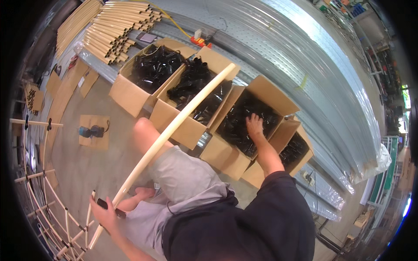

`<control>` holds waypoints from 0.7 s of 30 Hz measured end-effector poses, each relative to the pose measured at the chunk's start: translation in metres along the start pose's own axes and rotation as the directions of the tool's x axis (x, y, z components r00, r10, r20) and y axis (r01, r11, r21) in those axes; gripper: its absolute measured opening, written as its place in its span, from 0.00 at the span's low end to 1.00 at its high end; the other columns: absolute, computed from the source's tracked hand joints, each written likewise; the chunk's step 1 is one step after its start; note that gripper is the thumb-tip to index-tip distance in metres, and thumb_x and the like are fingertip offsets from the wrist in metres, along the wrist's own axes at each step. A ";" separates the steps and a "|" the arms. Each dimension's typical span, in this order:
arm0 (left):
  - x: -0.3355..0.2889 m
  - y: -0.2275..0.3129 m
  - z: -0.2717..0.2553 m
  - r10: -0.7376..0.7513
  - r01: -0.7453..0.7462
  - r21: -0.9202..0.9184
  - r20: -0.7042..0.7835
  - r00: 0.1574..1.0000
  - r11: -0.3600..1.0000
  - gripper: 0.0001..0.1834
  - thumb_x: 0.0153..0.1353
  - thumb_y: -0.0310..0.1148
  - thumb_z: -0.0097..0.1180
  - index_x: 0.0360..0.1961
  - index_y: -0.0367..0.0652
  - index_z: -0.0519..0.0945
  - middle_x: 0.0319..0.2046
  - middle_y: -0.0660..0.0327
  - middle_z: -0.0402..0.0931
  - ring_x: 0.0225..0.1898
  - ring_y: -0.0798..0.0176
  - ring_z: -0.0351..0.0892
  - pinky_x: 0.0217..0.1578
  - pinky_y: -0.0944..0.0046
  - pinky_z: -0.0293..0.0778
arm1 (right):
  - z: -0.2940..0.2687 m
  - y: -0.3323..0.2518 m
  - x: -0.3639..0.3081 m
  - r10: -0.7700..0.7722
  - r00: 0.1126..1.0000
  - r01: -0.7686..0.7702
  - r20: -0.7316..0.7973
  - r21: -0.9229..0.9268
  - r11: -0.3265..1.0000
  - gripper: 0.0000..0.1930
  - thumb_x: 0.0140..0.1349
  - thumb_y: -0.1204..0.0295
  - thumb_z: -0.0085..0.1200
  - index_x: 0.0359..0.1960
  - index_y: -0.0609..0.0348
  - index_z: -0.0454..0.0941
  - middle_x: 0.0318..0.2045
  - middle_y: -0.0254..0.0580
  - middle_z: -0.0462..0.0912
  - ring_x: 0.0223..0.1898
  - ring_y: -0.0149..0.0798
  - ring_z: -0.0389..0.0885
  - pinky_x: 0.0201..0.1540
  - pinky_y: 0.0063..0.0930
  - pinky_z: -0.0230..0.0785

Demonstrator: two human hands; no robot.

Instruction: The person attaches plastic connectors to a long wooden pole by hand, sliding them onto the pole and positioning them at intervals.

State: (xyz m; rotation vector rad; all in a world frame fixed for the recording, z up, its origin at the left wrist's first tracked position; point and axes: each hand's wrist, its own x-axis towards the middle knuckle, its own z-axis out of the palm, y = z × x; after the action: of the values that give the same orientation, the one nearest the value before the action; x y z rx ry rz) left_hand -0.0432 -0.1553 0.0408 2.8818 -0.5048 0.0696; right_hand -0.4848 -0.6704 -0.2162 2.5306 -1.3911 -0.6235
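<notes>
A long cream pipe (174,124) slants across my lap from lower left up over the boxes. My left hand (106,219) is closed around its lower part. A black fitting (102,203) shows at the fingers of that hand; whether it is fixed on the pipe I cannot tell. My right hand (255,125) reaches into an open cardboard box (234,153) of black fittings (242,114). Its fingers are apart and rest on the heap, with the fingertips partly hidden among the dark pieces.
More open cardboard boxes (130,96) of black parts stand alongside. Bundled cream pipes (104,37) lie at the far left, and plastic-wrapped metal lengths (300,56) run behind the boxes. A pipe frame with black joints (45,173) stands at left. A blue-and-black tool (92,131) lies on cardboard.
</notes>
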 end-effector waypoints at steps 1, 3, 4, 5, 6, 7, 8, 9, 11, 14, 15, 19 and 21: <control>-0.004 0.018 -0.006 0.059 -0.059 -0.028 0.000 0.998 0.998 0.31 0.61 0.36 0.63 0.63 0.35 0.69 0.60 0.42 0.73 0.61 0.43 0.73 0.62 0.52 0.66 | 0.000 0.003 0.004 -0.049 0.997 0.050 0.054 -0.009 0.999 0.13 0.67 0.70 0.49 0.52 0.51 0.77 0.48 0.47 0.75 0.50 0.49 0.77 0.47 0.42 0.73; -0.009 0.069 -0.008 0.168 -0.160 -0.152 0.044 0.985 0.975 0.29 0.62 0.34 0.63 0.62 0.35 0.71 0.62 0.43 0.71 0.63 0.44 0.71 0.64 0.51 0.64 | 0.021 0.020 0.011 -0.095 0.992 0.099 0.088 -0.038 0.994 0.15 0.64 0.69 0.54 0.52 0.54 0.77 0.45 0.47 0.79 0.46 0.49 0.82 0.42 0.42 0.77; -0.016 0.098 -0.008 0.205 -0.181 -0.230 0.084 0.975 0.956 0.27 0.62 0.33 0.62 0.61 0.35 0.72 0.61 0.43 0.71 0.63 0.44 0.71 0.64 0.51 0.64 | 0.020 0.027 0.016 -0.138 0.984 0.140 0.108 -0.013 0.990 0.15 0.62 0.69 0.57 0.50 0.56 0.77 0.43 0.47 0.81 0.44 0.49 0.83 0.40 0.42 0.78; -0.018 0.120 -0.006 0.246 -0.199 -0.307 0.124 0.961 0.931 0.26 0.62 0.32 0.62 0.61 0.35 0.73 0.61 0.43 0.72 0.63 0.45 0.71 0.64 0.51 0.64 | 0.017 0.035 0.019 -0.179 0.975 0.179 0.132 0.013 0.984 0.15 0.60 0.69 0.60 0.49 0.57 0.78 0.40 0.47 0.82 0.42 0.49 0.85 0.39 0.42 0.79; -0.016 0.135 0.001 0.328 -0.276 -0.334 0.108 0.938 0.901 0.24 0.62 0.31 0.62 0.59 0.35 0.74 0.60 0.45 0.73 0.62 0.46 0.73 0.63 0.52 0.66 | 0.014 0.042 0.016 -0.217 0.963 0.213 0.160 0.041 0.976 0.16 0.58 0.69 0.63 0.47 0.59 0.79 0.38 0.47 0.84 0.40 0.49 0.86 0.38 0.42 0.80; -0.014 0.146 0.010 0.404 -0.349 -0.358 0.090 0.910 0.866 0.23 0.63 0.31 0.61 0.57 0.35 0.75 0.59 0.46 0.75 0.61 0.47 0.74 0.61 0.52 0.68 | 0.008 0.045 0.013 -0.184 0.977 0.169 0.104 0.136 0.976 0.17 0.57 0.69 0.65 0.46 0.61 0.79 0.36 0.46 0.84 0.38 0.46 0.86 0.37 0.41 0.80; -0.013 0.159 0.017 0.477 -0.419 -0.381 0.070 0.876 0.825 0.21 0.63 0.30 0.61 0.56 0.35 0.76 0.57 0.47 0.76 0.59 0.48 0.76 0.60 0.53 0.69 | -0.005 0.045 0.009 -0.145 0.988 0.130 0.051 0.231 0.964 0.17 0.56 0.69 0.67 0.46 0.62 0.80 0.34 0.44 0.85 0.36 0.44 0.86 0.37 0.39 0.80; -0.015 0.176 0.020 0.513 -0.402 -0.488 0.115 0.850 0.775 0.19 0.62 0.29 0.61 0.54 0.34 0.77 0.56 0.48 0.77 0.57 0.49 0.77 0.58 0.54 0.71 | -0.018 0.046 0.004 -0.099 0.995 0.092 0.003 0.325 0.941 0.18 0.55 0.68 0.69 0.45 0.64 0.81 0.32 0.43 0.85 0.34 0.41 0.87 0.37 0.37 0.80; -0.023 0.215 0.023 0.586 -0.333 -0.682 0.173 0.791 0.651 0.16 0.62 0.26 0.60 0.51 0.33 0.79 0.52 0.49 0.80 0.54 0.50 0.80 0.55 0.55 0.74 | -0.064 0.043 -0.016 0.029 0.989 -0.144 0.145 0.905 0.400 0.16 0.59 0.68 0.67 0.45 0.66 0.81 0.29 0.40 0.84 0.33 0.36 0.85 0.36 0.32 0.80; -0.041 0.269 0.048 0.708 -0.148 -0.805 0.397 0.584 0.574 0.17 0.61 0.27 0.63 0.51 0.33 0.79 0.51 0.48 0.81 0.52 0.54 0.83 0.54 0.58 0.75 | -0.137 0.027 -0.059 -0.043 0.983 -0.182 0.179 0.902 -0.391 0.23 0.63 0.69 0.64 0.56 0.70 0.78 0.32 0.37 0.84 0.29 0.29 0.83 0.33 0.25 0.80; -0.048 0.293 0.055 0.744 -0.069 -0.836 0.444 0.499 0.545 0.19 0.61 0.27 0.64 0.53 0.34 0.78 0.54 0.48 0.80 0.53 0.55 0.82 0.54 0.58 0.75 | -0.153 0.020 -0.072 -0.054 0.986 -0.164 0.157 0.857 -0.488 0.20 0.64 0.71 0.63 0.54 0.70 0.79 0.32 0.38 0.84 0.28 0.30 0.83 0.33 0.26 0.80; -0.076 0.358 0.057 0.864 -0.397 -0.877 0.037 0.502 0.269 0.31 0.56 0.25 0.68 0.62 0.37 0.72 0.59 0.49 0.76 0.57 0.50 0.80 0.57 0.56 0.75 | -0.209 -0.031 -0.110 -0.166 0.985 -0.111 -0.045 0.572 -0.813 0.16 0.69 0.67 0.57 0.51 0.68 0.80 0.33 0.39 0.85 0.30 0.29 0.82 0.34 0.25 0.77; -0.068 0.364 0.061 0.900 -0.531 -0.826 -0.070 0.429 0.189 0.33 0.55 0.24 0.68 0.63 0.37 0.71 0.59 0.49 0.76 0.57 0.48 0.79 0.57 0.55 0.75 | -0.231 -0.048 -0.117 -0.136 0.991 -0.100 -0.013 0.607 -0.788 0.16 0.70 0.66 0.57 0.49 0.68 0.81 0.32 0.37 0.85 0.29 0.28 0.80 0.33 0.23 0.74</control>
State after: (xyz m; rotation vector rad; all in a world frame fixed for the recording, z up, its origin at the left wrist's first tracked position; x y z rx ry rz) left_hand -0.2304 -0.4800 0.0494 1.4954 -1.5826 -0.5489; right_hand -0.3999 -0.5550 0.0049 3.1073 -2.8457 2.7553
